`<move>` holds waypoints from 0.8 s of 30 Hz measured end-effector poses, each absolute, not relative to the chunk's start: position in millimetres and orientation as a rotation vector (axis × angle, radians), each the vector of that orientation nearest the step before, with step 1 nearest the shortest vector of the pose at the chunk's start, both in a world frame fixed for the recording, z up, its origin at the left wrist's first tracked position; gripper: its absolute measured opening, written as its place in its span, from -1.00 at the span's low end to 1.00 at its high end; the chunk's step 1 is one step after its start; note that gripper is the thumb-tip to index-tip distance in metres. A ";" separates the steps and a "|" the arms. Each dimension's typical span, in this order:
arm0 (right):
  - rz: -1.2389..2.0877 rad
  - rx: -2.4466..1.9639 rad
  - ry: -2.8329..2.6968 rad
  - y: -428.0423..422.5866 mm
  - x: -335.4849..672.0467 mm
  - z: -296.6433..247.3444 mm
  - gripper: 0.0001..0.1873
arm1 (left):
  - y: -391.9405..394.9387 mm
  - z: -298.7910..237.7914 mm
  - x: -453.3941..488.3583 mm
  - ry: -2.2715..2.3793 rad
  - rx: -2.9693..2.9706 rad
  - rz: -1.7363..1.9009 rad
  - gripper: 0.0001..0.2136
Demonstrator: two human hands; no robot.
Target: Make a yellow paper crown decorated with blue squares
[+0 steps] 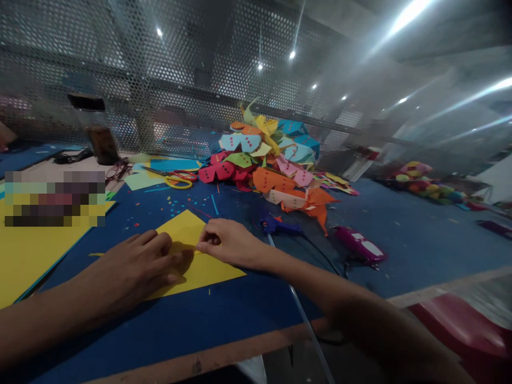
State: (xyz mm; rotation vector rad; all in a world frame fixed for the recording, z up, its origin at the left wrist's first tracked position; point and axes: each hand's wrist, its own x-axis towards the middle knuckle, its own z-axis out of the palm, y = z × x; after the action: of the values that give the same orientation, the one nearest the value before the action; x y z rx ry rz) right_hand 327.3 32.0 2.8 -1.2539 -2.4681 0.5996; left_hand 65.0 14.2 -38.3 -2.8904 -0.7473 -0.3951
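A yellow sheet (216, 271) is laid cornerwise on the blue-topped counter (240, 314), near its front edge. It is covered in part by the left hand (138, 261), whose fingers are bent over the paper; whether anything is pinched beneath them cannot be told. Near the sheet's middle, paper appears to be nipped between the right hand's (230, 240) thumb and forefinger, at what seems a crease or raised edge. A crooked crease could be caused by uneven pressure or a slip under the left fingers. Beyond the sheet, paper scraps (214, 204) are strewn; one could be trapped underneath if the sheet were slid. Just beyond the right forearm, a blue glue gun (282, 226) is seen; it could be dragged if the clear rod (300, 306) running past the forearm were caught. Farther back, folded paper shapes (276, 176) are heaped.
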 end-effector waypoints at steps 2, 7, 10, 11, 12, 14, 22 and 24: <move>0.610 -1.302 -2.434 32.3 325.0 1.6 -0.82 | 14.4 -38.7 64.3 -0.767 -2.891 -0.409 -0.61; 0.586 -1.327 -2.431 31.8 321.4 1.0 -0.79 | 16.0 -40.5 63.8 -0.698 -2.869 -0.411 -0.70; 0.558 -1.345 -2.448 30.3 320.4 2.5 -0.79 | 16.3 -42.1 63.6 -0.730 -2.845 -0.438 -0.71; 0.554 -1.349 -2.452 29.8 320.3 3.2 -0.79 | 16.2 -42.5 63.5 -0.743 -2.843 -0.433 -0.73; 0.554 -1.352 -2.456 29.4 320.3 3.8 -0.79 | 16.1 -42.6 63.6 -0.750 -2.844 -0.427 -0.74; 0.557 -1.358 -2.462 28.9 320.6 4.8 -0.78 | 15.9 -42.4 63.9 -0.766 -2.852 -0.427 -0.76; 0.571 -1.379 -2.483 26.5 323.1 10.3 -0.81 | 16.1 -40.6 64.4 -0.759 -2.870 -0.461 -0.81; 0.576 -1.392 -2.493 25.8 323.8 12.5 -0.83 | 15.5 -39.8 64.3 -0.765 -2.877 -0.467 -0.82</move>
State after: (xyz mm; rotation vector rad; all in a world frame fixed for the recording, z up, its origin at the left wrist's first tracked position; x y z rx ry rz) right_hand 323.8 25.8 12.5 -1.3915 -2.4926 0.5758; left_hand 64.3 15.5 -39.8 -2.8773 -0.7650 -0.4674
